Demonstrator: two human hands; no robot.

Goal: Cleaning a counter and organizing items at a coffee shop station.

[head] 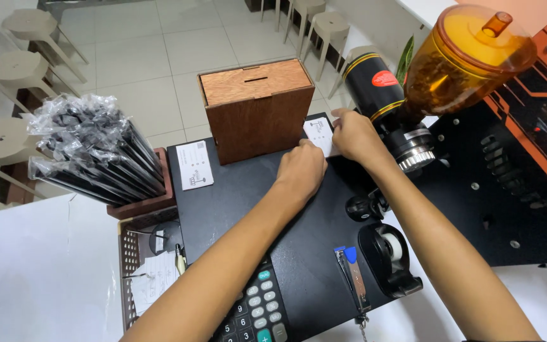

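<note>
Head view: both hands meet on a small white paper slip lying on the black bench. Left hand, fingers curled, presses its near edge; right hand pinches its far side. Just beyond the left hand stands a wooden slotted box. Beside the right hand sits a coffee grinder; a tape dispenser lies nearer the right forearm.
</note>
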